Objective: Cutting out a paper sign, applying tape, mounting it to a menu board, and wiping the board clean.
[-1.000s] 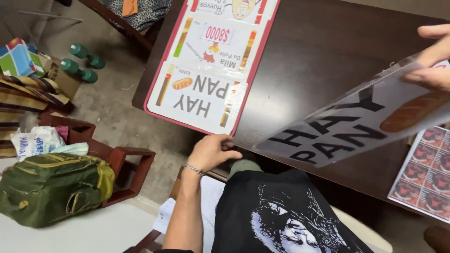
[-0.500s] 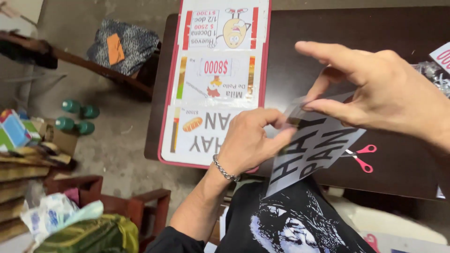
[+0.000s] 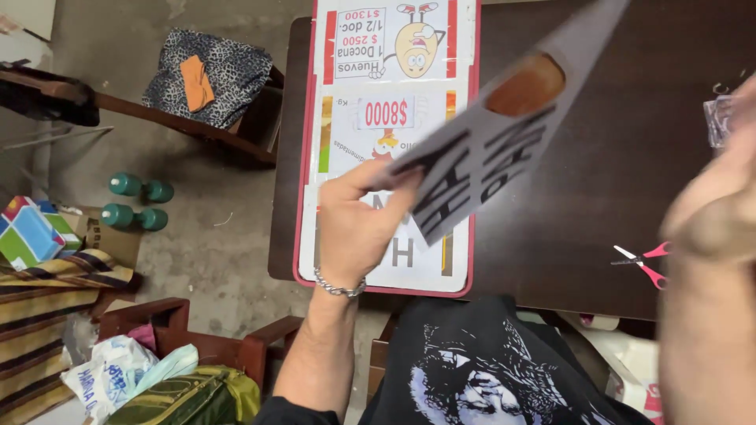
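My left hand (image 3: pixel 356 228) pinches the lower corner of a stiff grey sheet (image 3: pixel 504 142) with black letters and an orange bread picture. It holds the sheet tilted up over a white sign with a red border (image 3: pixel 390 79), which lies flat on the dark brown table (image 3: pixel 583 212). My right hand (image 3: pixel 713 212) is blurred and close to the camera at the right edge, off the sheet. A small crumpled clear scrap (image 3: pixel 718 120) shows by its fingers; whether the hand holds it is unclear. Red-handled scissors (image 3: pixel 642 260) lie on the table just left of that hand.
A wooden chair with a spotted cushion and orange cloth (image 3: pixel 213 71) stands left of the table. Two green dumbbells (image 3: pixel 134 201), a colourful box (image 3: pixel 27 232), striped fabric, a white plastic bag (image 3: pixel 110 378) and a green bag (image 3: pixel 185 400) crowd the floor at the left.
My right hand has let go of the sheet and swung out to the right. My left hand alone now holds the sheet, raised higher over the sign.
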